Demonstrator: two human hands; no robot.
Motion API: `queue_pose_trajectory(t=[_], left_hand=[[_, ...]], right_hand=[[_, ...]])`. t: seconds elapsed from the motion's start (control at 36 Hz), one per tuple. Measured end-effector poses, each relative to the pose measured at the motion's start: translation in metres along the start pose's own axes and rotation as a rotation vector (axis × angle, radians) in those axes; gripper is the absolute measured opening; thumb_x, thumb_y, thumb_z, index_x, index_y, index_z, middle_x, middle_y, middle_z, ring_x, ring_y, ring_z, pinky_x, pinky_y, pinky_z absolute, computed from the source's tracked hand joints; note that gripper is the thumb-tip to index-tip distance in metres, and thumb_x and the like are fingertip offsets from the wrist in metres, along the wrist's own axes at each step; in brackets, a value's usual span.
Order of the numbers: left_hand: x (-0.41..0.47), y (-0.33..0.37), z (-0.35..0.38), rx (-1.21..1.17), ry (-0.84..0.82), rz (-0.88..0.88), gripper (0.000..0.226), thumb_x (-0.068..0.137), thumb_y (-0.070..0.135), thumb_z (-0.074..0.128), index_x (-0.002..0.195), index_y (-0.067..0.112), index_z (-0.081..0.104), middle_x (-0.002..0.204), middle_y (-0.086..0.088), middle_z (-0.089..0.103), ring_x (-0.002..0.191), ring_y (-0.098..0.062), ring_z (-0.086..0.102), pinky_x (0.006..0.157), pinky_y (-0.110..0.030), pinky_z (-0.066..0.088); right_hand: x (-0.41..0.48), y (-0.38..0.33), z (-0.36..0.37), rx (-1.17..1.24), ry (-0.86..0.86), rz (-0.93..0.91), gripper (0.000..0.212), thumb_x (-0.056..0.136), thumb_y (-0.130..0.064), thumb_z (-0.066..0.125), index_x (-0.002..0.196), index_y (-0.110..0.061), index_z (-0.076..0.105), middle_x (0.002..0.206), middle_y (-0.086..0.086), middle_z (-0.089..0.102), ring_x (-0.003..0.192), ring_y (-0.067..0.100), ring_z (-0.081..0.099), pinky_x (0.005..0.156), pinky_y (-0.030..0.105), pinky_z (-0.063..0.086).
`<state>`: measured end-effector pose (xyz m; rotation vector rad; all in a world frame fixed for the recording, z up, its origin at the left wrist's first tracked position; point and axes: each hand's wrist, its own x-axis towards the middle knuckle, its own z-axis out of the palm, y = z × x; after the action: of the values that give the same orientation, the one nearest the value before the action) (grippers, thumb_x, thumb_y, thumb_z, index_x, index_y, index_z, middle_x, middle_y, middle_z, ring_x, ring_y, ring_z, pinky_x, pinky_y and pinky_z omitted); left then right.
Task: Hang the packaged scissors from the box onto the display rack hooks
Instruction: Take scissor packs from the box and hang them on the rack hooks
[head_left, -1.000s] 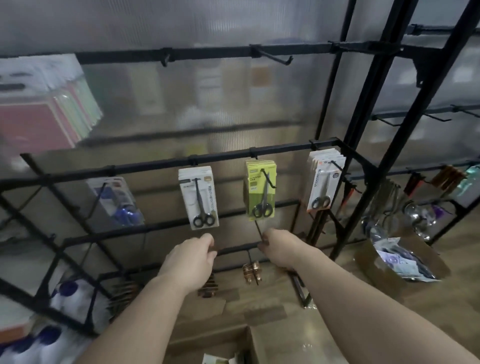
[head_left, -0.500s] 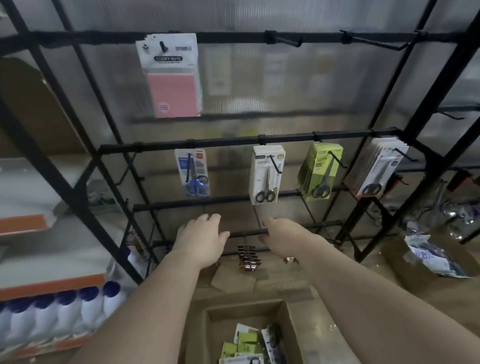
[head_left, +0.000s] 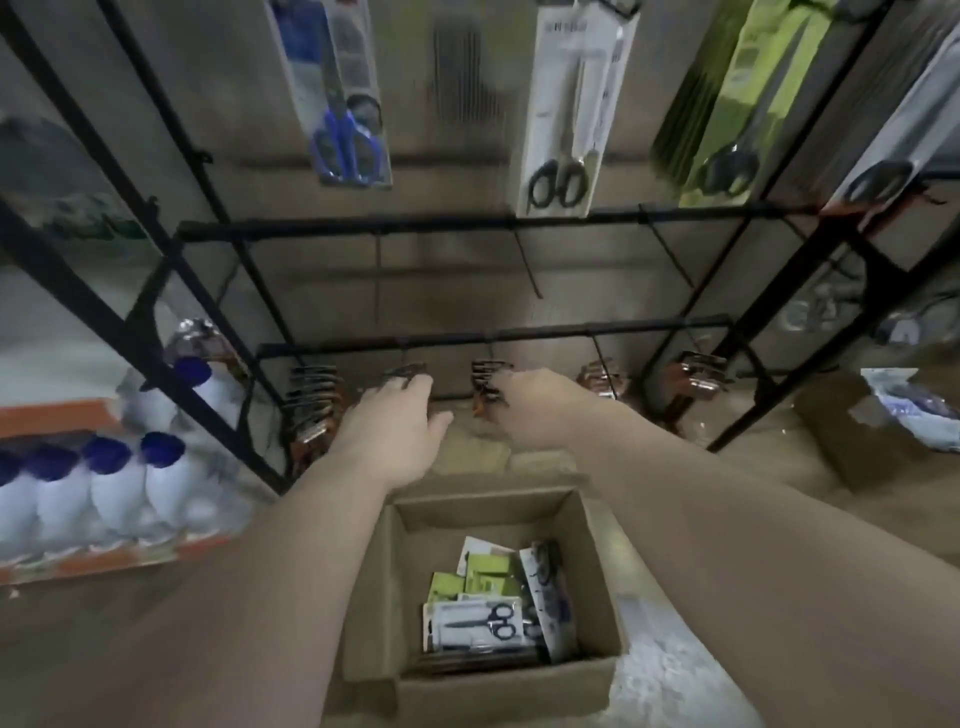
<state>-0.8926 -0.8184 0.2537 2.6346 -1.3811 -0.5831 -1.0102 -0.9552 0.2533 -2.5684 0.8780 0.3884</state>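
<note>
Both arms are stretched out over the box (head_left: 483, 519), which is set on the floor at near centre with its top open. The packaged scissors (head_left: 478, 621) are seen lying inside it in a loose heap, a black-handled pair on top and green cards beneath.

The left hand (head_left: 395, 423) is held low, just past the far side of the box. Its fingers are straight and its thumb is out: a wide grip, with nothing carried. Its fingertips are placed right at one of the dark bundles (head_left: 311, 395) hung from the lowest rail.

The right hand (head_left: 540, 410) is held just beside it, knuckles up, fingers bent away toward another of those bundles. Those fingers are hidden, so its grip cannot be told.

Higher on the rack (head_left: 441, 228), scissors are hung in four lots: a blue pack (head_left: 345, 104) at the left, a white pack (head_left: 566, 114), a green stack (head_left: 737, 104), and a last pack (head_left: 893, 150) at the right edge. Bare hooks (head_left: 527, 265) are seen on the rail below them.

White bottles (head_left: 114, 488) with blue caps are lined up on a shelf at the left. A second box (head_left: 852, 447) is seen on the floor at the right.
</note>
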Motion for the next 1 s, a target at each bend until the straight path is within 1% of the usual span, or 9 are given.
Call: queue_pose_trajectory(t=[0.11,0.22,0.31,0.47,0.58,0.69,0.78,0.86,1.0], left_hand=[[0.028,-0.023,0.11,0.01,-0.012,-0.001,0.049,0.104,0.043,0.042,0.146,0.019,0.04,0.142,-0.01,0.05,0.126,-0.03,0.05,0.104,-0.043,0.044],[0.053,-0.043,0.228,0.023,-0.077,0.041,0.039,0.104,0.04,0.042,0.136,0.018,0.048,0.13,-0.008,0.057,0.114,-0.028,0.057,0.092,-0.039,0.048],[0.073,-0.061,0.313,0.062,-0.14,0.081,0.035,0.104,0.039,0.043,0.131,0.018,0.05,0.131,-0.007,0.057,0.116,-0.028,0.057,0.096,-0.041,0.048],[0.117,-0.096,0.442,0.142,-0.237,0.143,0.034,0.102,0.037,0.045,0.13,0.017,0.051,0.124,-0.008,0.057,0.112,-0.03,0.057,0.094,-0.044,0.049],[0.146,-0.115,0.493,0.146,-0.256,0.122,0.033,0.102,0.037,0.047,0.127,0.017,0.052,0.124,-0.009,0.057,0.113,-0.033,0.057,0.094,-0.044,0.049],[0.155,-0.131,0.525,0.106,-0.246,0.079,0.035,0.101,0.037,0.048,0.128,0.015,0.051,0.128,-0.011,0.056,0.115,-0.033,0.055,0.096,-0.044,0.047],[0.149,-0.141,0.54,0.079,-0.308,0.041,0.032,0.103,0.034,0.048,0.128,0.014,0.051,0.132,-0.011,0.056,0.108,-0.032,0.057,0.094,-0.041,0.047],[0.144,-0.148,0.547,0.092,-0.345,0.013,0.035,0.103,0.033,0.047,0.132,0.014,0.049,0.135,-0.014,0.052,0.119,-0.034,0.053,0.098,-0.043,0.047],[0.15,-0.153,0.55,0.086,-0.337,-0.014,0.038,0.103,0.034,0.049,0.136,0.016,0.048,0.139,-0.011,0.05,0.126,-0.032,0.05,0.102,-0.041,0.045]], right_hand=[[0.034,0.034,0.106,0.022,-0.045,0.011,0.042,0.102,-0.036,0.048,0.137,-0.014,0.05,0.132,0.012,0.058,0.119,0.031,0.054,0.093,0.036,0.046],[0.069,0.071,0.226,0.021,-0.162,0.022,0.033,0.101,-0.031,0.05,0.124,-0.01,0.059,0.119,0.014,0.065,0.108,0.031,0.061,0.088,0.035,0.051],[0.097,0.098,0.311,-0.011,-0.239,-0.006,0.029,0.098,-0.03,0.052,0.11,-0.007,0.066,0.113,0.017,0.068,0.104,0.033,0.063,0.082,0.034,0.05],[0.153,0.139,0.443,-0.011,-0.27,0.021,0.034,0.098,-0.038,0.054,0.116,-0.013,0.067,0.115,0.013,0.068,0.106,0.033,0.062,0.09,0.038,0.052],[0.183,0.158,0.495,-0.04,-0.255,0.03,0.034,0.099,-0.036,0.054,0.122,-0.013,0.065,0.119,0.011,0.067,0.109,0.031,0.062,0.092,0.037,0.051],[0.192,0.169,0.532,-0.085,-0.276,0.05,0.031,0.099,-0.029,0.052,0.125,-0.014,0.061,0.122,0.011,0.064,0.109,0.031,0.061,0.09,0.036,0.052],[0.19,0.175,0.548,-0.107,-0.316,0.053,0.027,0.098,-0.031,0.052,0.12,-0.016,0.058,0.119,0.012,0.062,0.105,0.032,0.06,0.086,0.037,0.052],[0.191,0.179,0.554,-0.128,-0.325,0.068,0.02,0.097,-0.028,0.052,0.114,-0.017,0.056,0.116,0.011,0.062,0.1,0.032,0.06,0.081,0.037,0.052],[0.2,0.184,0.56,-0.13,-0.309,0.095,0.026,0.095,-0.02,0.054,0.121,-0.018,0.053,0.12,0.009,0.057,0.107,0.031,0.058,0.086,0.04,0.052]])
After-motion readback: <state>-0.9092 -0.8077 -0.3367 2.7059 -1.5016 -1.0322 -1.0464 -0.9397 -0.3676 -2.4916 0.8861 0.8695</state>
